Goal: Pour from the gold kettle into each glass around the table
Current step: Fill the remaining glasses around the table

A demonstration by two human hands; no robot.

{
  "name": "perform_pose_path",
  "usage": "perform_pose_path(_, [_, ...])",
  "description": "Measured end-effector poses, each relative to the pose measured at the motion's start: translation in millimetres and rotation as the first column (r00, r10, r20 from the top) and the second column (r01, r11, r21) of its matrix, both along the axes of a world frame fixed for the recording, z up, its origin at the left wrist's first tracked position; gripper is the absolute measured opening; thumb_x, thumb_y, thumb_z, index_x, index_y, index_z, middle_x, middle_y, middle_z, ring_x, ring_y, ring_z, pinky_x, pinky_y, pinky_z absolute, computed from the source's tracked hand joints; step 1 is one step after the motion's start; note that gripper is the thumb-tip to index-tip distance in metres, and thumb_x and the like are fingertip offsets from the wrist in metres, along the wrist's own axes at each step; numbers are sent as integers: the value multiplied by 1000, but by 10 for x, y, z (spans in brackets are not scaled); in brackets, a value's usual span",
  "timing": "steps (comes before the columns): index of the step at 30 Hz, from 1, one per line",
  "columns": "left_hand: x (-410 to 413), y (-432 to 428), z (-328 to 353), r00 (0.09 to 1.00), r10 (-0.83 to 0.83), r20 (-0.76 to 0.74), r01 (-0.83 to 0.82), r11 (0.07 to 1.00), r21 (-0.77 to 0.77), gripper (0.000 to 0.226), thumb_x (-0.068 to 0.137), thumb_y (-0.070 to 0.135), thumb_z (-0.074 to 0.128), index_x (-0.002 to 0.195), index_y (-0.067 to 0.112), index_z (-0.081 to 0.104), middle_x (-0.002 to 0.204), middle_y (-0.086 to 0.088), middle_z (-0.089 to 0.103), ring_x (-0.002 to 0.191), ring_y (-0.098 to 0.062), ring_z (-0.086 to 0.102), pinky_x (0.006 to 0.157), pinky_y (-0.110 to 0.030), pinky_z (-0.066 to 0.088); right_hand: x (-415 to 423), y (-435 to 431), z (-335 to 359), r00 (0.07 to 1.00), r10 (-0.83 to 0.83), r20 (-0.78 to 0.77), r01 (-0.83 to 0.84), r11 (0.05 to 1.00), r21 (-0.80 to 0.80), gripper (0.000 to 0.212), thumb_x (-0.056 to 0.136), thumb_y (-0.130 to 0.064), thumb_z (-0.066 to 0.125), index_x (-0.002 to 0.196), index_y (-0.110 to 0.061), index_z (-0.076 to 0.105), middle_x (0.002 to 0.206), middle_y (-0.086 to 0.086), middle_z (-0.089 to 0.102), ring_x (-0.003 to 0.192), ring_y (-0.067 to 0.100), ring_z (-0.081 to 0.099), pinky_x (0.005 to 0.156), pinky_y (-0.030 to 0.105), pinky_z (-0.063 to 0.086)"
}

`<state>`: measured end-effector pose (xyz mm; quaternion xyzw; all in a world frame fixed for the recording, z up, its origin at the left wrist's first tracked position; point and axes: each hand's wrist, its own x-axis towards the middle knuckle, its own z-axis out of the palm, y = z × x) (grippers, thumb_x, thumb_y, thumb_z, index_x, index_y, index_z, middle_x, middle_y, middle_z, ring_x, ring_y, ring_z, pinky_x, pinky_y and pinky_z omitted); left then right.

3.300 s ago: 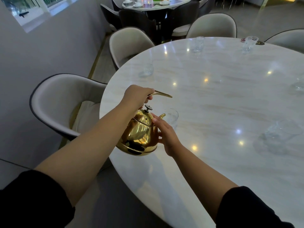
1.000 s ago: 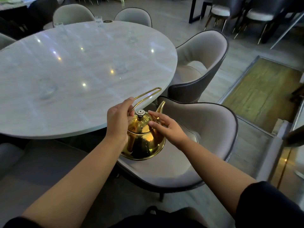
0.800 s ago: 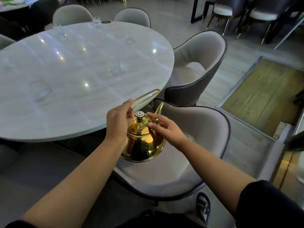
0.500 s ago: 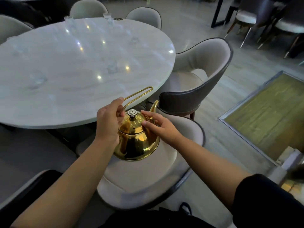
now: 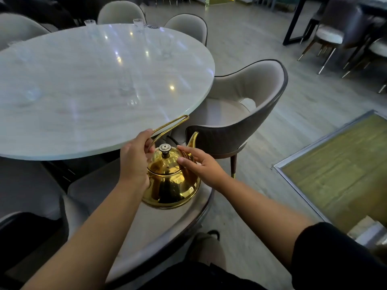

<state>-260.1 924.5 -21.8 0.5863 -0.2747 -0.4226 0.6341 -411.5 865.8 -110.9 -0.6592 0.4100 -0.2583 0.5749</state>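
From the head camera, the gold kettle (image 5: pixel 170 181) is carried upright in the air off the near edge of the round marble table (image 5: pixel 62 114), above the seat of a grey chair (image 5: pixel 146 227) pulled close to the person. Its spout (image 5: pixel 193 138) points away toward a second chair (image 5: pixel 247 114) at the table's right side.

The left hand (image 5: pixel 135 159) is closed around the kettle's thin looped gold handle (image 5: pixel 170 126), which sticks up and forward over the table edge. The right hand (image 5: pixel 199 164) lies open on the kettle, fingers (image 5: pixel 185 149) spread and pressing on the lid's right side, just beside the lid knob (image 5: pixel 165 147) and near the base of the spout.

On the table, several clear glasses stand well apart from the kettle: one (image 5: pixel 125 86) near the middle, one (image 5: pixel 165 49) further right, two at the far rim (image 5: pixel 90 23) (image 5: pixel 138 24), and a faint one (image 5: pixel 31 94) to the left. Whether any holds liquid cannot be told; they are blurred.

Black sleeves (image 5: pixel 326 254) cover the upper arms.
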Motion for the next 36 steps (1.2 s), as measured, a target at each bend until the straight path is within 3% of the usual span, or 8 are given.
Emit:
perform_pose_path(6, [-240,-443,-179,994,107,10,-106,994,-11,38,93,26,53,57,14,47,45,8,42,37,-4,28,43,-16,28,-191,-593,-181,995,100,7,-100,995,-16,45,89,-40,61,133,-37,50,135,2,49,123,23,51,100,43,49])
perform_pose_path(14, [-528,-1113,-201,959,277,-51,-279,959,-37,41,93,25,51,54,16,43,45,7,39,35,-4,30,40,-13,30,-387,-1508,-61,964,263,-33,-263,965,1,46,88,-39,63,132,-36,52,132,0,51,118,20,55,99,41,51])
perform_pose_path(20, [-718,-1485,-37,922,379,-72,-382,924,-20,42,93,23,51,53,15,44,42,9,42,34,-4,31,38,-12,29,-435,-2013,86,925,377,-41,-376,926,42,47,75,-58,65,120,-55,53,134,-2,53,119,21,56,99,47,50])
perform_pose_path(25, [-755,-1731,10,890,450,-75,-451,893,8,40,92,22,53,54,14,44,45,5,41,33,-3,29,38,-12,27,-365,-2327,69,900,436,-8,-435,899,55,50,79,-53,64,127,-41,55,134,0,54,118,22,57,100,47,49])
perform_pose_path(28, [-763,-1901,3,861,503,-76,-502,864,27,41,92,22,53,53,14,43,42,7,41,33,-4,28,38,-12,28,-290,-2552,30,873,488,4,-487,870,82,53,77,-55,67,127,-42,55,133,-1,54,116,22,59,99,47,50])
perform_pose_path(32, [-789,-2143,0,805,591,-60,-589,807,45,42,91,23,53,51,15,41,41,7,41,33,-4,27,39,-13,28,-181,-2922,24,804,593,-53,-593,805,14,47,87,-44,63,133,-36,53,133,-6,51,117,16,55,102,43,47])
perform_pose_path(36, [-797,-2418,33,728,682,-70,-681,731,45,42,91,22,53,53,14,40,40,7,41,34,-4,26,39,-13,28,-3,-3306,52,731,678,-76,-681,732,-21,47,87,-46,61,132,-37,54,133,-8,52,123,13,50,107,44,42])
